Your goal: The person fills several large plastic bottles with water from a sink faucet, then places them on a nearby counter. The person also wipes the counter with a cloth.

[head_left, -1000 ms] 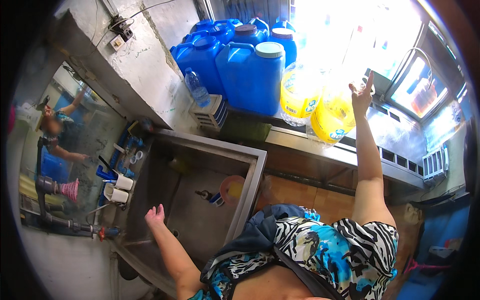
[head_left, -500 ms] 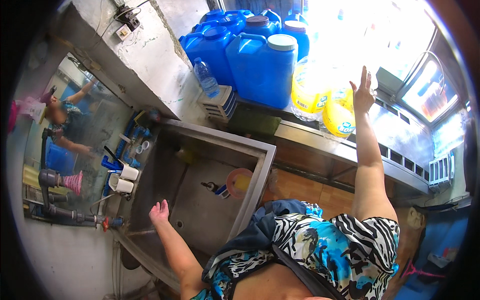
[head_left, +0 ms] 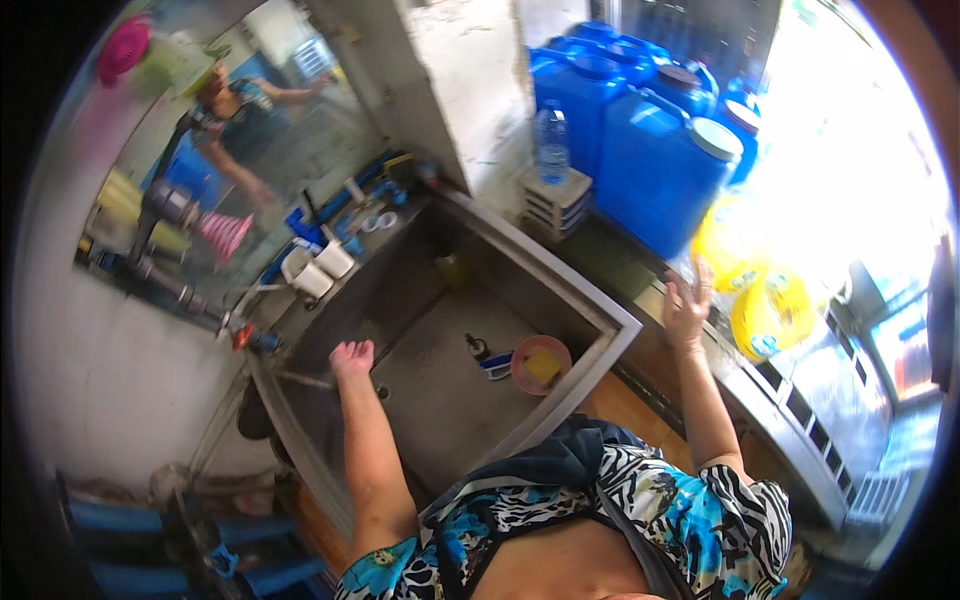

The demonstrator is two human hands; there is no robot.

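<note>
My left hand (head_left: 352,357) hovers over the left part of a grey metal sink (head_left: 470,365), its fingers loosely bent and nothing in them. Out to the right, my right hand (head_left: 688,308) is open with fingers raised, at the ledge just left of two clear plastic bottles with yellow labels (head_left: 773,315). I cannot tell whether its fingertips touch anything. Down in the sink lie a pink bowl (head_left: 521,377) holding a yellow sponge (head_left: 543,368), a blue-and-white brush (head_left: 495,364) and a small dark item (head_left: 476,346).
Several blue jerrycans (head_left: 655,165) crowd the back ledge. A water bottle (head_left: 552,145) stands on a small drawer unit (head_left: 556,203). Two white cups (head_left: 307,272) sit on the sink's left rim near a pipe with a red valve (head_left: 241,336). A mirror (head_left: 270,120) hangs behind.
My right hand has come back from beyond the yellow-labelled bottles to their left side, lower down. My left hand stays over the sink, fingers more bent. The view has turned.
</note>
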